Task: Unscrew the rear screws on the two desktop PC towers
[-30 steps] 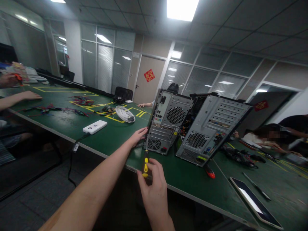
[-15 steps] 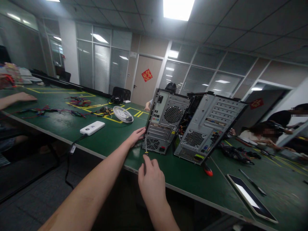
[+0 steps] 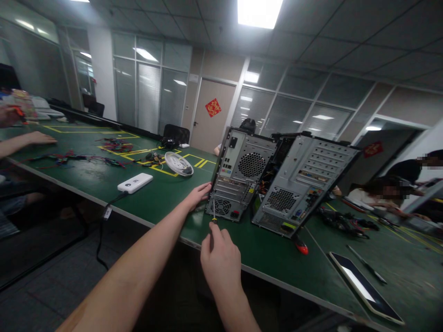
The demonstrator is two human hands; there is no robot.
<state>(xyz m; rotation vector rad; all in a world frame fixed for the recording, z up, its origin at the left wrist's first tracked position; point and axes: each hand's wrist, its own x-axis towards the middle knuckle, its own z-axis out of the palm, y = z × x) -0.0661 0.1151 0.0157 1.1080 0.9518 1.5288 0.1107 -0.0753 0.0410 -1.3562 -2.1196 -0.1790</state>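
Two computer cases stand side by side, backs toward me: a left case and a right case. My right hand is closed round the handle of a screwdriver, whose shaft points up at the lower left of the left case's back, beside the round fan grille. Whether its tip sits on a screw is too small to tell. My left hand rests against the left case's left side, fingers stretched out and partly hidden behind its edge.
On the green table lie a white power bank, a white round dish, wire bundles, a tablet, a pen and a red-tipped tool. Other people's hands and arms are at the left and right.
The screwdriver tip has shifted slightly right relative to the left case. My left hand stays against the case. The view has moved a little.
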